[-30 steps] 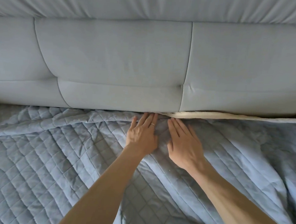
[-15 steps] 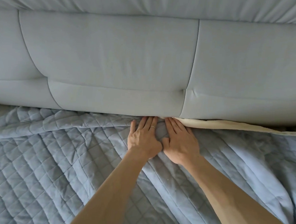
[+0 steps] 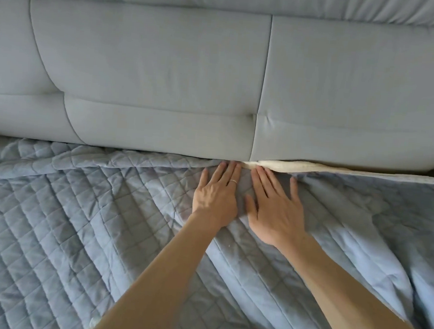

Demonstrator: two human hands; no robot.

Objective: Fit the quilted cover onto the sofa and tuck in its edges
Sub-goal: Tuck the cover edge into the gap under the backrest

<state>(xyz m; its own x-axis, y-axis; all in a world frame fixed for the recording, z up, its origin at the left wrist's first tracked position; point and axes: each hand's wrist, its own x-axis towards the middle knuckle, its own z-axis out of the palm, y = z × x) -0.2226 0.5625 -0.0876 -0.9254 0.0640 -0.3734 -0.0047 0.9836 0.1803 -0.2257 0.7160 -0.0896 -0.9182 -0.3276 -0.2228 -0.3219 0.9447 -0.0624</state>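
Blue-grey quilted cover (image 3: 77, 231) lies spread over the seat of the sofa (image 3: 358, 79), wrinkled, with diagonal folds running toward the hands. Its back edge meets the crease (image 3: 134, 149) under the backrest (image 3: 145, 69). Left of the hands the edge looks pushed in. Right of them it is not: cream lining (image 3: 300, 167) is flipped up and shows along the crease out to the right side of the view.

Step in hand, as a judgement: tucking the back edge into the crease, likely working rightward. To do it well, roll the lining under first so only blue shows. Then drive the fabric down and back into the gap with flat fingertips, in short pushes, shifting sideways a little each time. Draw slack from the seat toward the crease before each push, or the diagonal folds may get locked in. Pushing too deep in one spot could drag the front edge up; the front edge is out of view, cannot tell.

Left hand (image 3: 215, 195): palm down, flat on the cover, fingers straight and close together, tips at the crease, ring (image 3: 232, 182) on one finger. It grips nothing.

Right hand (image 3: 276, 207): just beside it, palm down, fingers straight and slightly fanned, tips touching where the lining starts. It presses only, nothing held.

Both forearms reach forward and converge, wrists roughly straight.
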